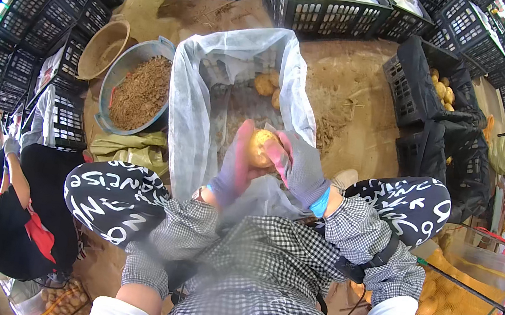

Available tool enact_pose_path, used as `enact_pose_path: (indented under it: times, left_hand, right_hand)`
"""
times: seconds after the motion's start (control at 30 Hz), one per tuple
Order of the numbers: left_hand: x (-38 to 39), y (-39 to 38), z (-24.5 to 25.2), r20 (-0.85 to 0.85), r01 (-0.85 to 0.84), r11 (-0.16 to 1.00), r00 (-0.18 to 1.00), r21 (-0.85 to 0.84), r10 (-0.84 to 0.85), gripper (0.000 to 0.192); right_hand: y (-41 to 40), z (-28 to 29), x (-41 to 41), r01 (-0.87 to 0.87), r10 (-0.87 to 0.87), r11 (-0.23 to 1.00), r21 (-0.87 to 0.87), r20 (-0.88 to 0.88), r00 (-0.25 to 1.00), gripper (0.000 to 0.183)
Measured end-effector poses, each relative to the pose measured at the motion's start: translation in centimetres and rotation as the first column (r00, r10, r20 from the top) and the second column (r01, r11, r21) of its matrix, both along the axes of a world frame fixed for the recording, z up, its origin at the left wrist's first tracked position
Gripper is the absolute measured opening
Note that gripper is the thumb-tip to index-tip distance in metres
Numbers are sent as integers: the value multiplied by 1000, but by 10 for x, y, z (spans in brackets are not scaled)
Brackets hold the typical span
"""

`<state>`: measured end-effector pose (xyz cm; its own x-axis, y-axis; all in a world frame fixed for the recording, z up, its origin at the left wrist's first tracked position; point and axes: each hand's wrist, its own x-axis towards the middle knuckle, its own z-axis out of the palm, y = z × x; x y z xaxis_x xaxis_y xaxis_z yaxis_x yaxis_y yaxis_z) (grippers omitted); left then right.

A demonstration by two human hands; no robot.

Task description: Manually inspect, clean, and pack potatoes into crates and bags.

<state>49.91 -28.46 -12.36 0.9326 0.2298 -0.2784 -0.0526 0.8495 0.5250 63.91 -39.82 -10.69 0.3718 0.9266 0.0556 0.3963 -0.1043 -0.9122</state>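
A yellowish round potato is held between my two gloved hands, over a crate lined with a white translucent plastic sheet. My left hand, in a grey and pink glove, grips the potato from its left side. From the right, my right hand touches it with thumb and fingers; something small and pale shows above the potato. Inside the lined crate, several potatoes lie in the far right corner.
A blue tub of brown crumbly material and a tan basin stand left. Black crates with dark liners and potatoes stand right. White-lined crates stand ahead. A co-worker is at far left. Netted potatoes lie lower right.
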Motion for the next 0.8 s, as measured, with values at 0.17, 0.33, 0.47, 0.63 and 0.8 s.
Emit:
enact_pose_path:
  times: [0.17,0.33,0.47,0.63,0.8]
  left_hand:
    - [-16,0,-91,-218,-102,918,956,384,197,91]
    - [-22,3,-82,-137,-92,899,977,429,166,105]
    - [-20,7,-53,47,-300,679,930,670,364,60]
    - [0,4,-3,-425,-323,946,856,8,296,41]
    - [-1,4,0,-447,-281,958,850,61,278,43]
  right_hand:
    - [6,-25,2,92,-106,992,-84,-171,980,20]
    - [18,-19,17,88,-155,973,212,326,933,22]
    - [12,-3,5,23,-18,978,206,-25,1000,39]
    - [9,4,6,-184,201,974,128,-127,971,57]
    - [6,8,4,-259,272,962,86,-228,935,59]
